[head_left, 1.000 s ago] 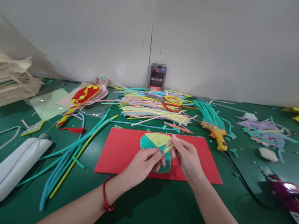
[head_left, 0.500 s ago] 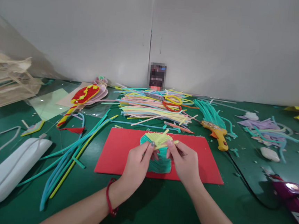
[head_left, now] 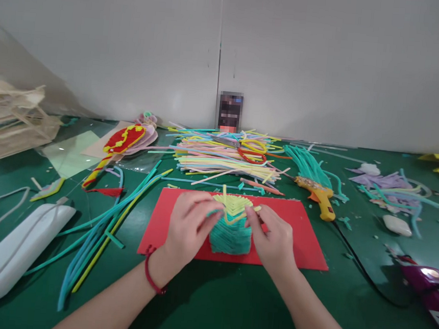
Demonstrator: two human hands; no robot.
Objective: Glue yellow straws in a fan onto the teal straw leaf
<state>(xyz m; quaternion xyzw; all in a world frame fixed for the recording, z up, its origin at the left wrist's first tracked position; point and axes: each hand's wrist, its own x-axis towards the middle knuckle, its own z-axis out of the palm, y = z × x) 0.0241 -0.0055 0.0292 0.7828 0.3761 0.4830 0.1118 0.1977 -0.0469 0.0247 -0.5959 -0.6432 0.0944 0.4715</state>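
Observation:
A teal-and-yellow piece made of pipe cleaners (head_left: pixel 231 238) rests on a red board (head_left: pixel 300 248), its yellow strands laid in a V pattern on top. Over that pattern is a bent yellow pipe cleaner (head_left: pixel 224 193), one end sticking up. My right hand (head_left: pixel 275 233) pinches its right end between thumb and fingers. My left hand (head_left: pixel 191 223), with a red cord bracelet (head_left: pixel 150 276) on the wrist, has thumb and fingertips together at the strand's left side. The fingers partly cover the teal piece's upper edges.
Scissors (head_left: pixel 254 146) lie on a pile of coloured pipe cleaners (head_left: pixel 219 165) behind the board. To the right are a yellow glue gun (head_left: pixel 322 199) with a trailing black cord and a purple device (head_left: pixel 424 285). A white power strip (head_left: pixel 16 249) and long loose stems (head_left: pixel 93 240) lie left.
My left hand has shifted left and up, uncovering more of the teal piece. The yellow strand's left end now points upright. My right hand stays nearly in place.

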